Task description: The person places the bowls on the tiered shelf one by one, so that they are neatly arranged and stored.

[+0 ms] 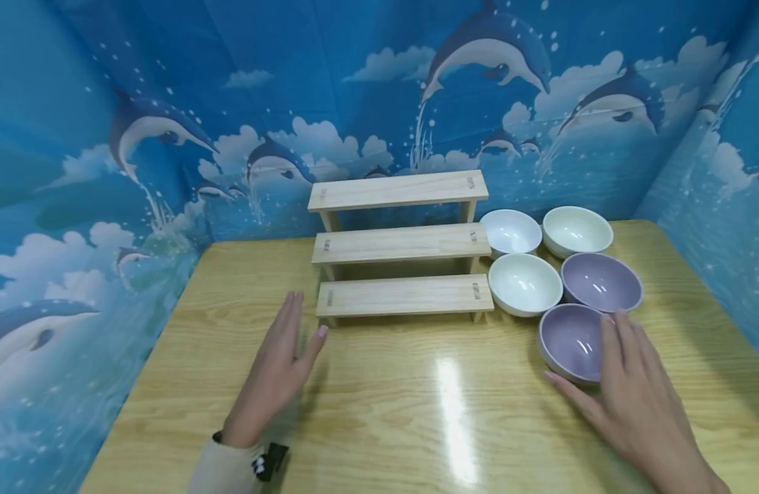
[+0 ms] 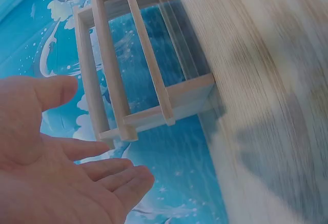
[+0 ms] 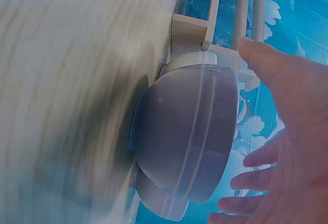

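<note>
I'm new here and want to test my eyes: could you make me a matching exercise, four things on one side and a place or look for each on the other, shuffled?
Things
1. Pale wooden rack
2. Left hand
3. Right hand
4. Blue backdrop

Places and looks
A. Fingers spread beside the nearest glossy purple round bowl
B. Printed with leaping dolphins
C. Rises in three levels
D. Holding nothing, near the rack's left end

Right pairs: 1-C, 2-D, 3-A, 4-B.
</note>
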{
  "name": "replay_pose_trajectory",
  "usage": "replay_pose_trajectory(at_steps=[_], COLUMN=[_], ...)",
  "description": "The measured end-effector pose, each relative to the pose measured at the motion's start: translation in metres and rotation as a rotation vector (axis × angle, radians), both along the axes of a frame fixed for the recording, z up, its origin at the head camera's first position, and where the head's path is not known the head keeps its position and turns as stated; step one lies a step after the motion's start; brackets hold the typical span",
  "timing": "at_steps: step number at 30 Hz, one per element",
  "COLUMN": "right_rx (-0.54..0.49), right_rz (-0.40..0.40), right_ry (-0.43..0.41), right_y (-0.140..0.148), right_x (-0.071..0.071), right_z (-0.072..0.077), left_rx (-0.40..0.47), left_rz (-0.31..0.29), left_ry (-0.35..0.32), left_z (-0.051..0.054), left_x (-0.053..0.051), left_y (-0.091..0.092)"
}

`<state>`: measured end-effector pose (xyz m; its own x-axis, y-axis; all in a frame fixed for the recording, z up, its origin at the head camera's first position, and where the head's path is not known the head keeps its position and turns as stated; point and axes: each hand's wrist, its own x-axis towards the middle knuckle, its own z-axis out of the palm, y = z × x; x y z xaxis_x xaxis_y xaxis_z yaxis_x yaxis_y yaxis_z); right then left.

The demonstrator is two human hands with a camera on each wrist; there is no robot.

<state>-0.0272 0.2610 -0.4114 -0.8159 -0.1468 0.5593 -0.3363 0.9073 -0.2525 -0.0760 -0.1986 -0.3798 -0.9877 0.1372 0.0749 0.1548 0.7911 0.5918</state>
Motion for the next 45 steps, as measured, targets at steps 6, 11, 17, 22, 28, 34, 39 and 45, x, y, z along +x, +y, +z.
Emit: replay_pose_trajectory(at_steps=[6,11,17,22,28,34,39,45], right_rx=[-0.037,-0.060,-0.076,-0.085,-0.118,-0.154,-0.186,-0.239], right_rz=[-0.017,-0.050,-0.104,-0.145,-0.149,-0.152,-0.169,-0.199], right_ry=[-0.036,-0.100,-0.215,-0.297,-0.305,-0.304,-0.331,-0.382], right_y=[0.004,0.004,0.004,0.005,0.007,0.009,0.009,0.009], right_x=[0.000,0.001,0.002,0.001,-0.001,-0.004,-0.005,-0.007], right_z=[-0.006,-0.008,-0.009,-0.010,-0.013,-0.014,-0.015,-0.015], left_rx=[0.093,0.152,0.267,0.316,0.381,0.451,0.533,0.550], left_rz=[0.028,0.054,0.066,0.098,0.160,0.193,0.212,0.251], left_ry=[-0.104,-0.182,-0.285,-0.333,-0.381,-0.411,-0.424,-0.439], left_z=[0.001,-0.005,-0.010,-0.017,-0.026,-0.030,-0.032,-0.034], left_x=[-0.013,-0.023,-0.038,-0.052,-0.064,-0.072,-0.076,-0.080], left_y=[-0.001,-0.002,-0.002,-0.001,0.001,0.003,0.005,0.008])
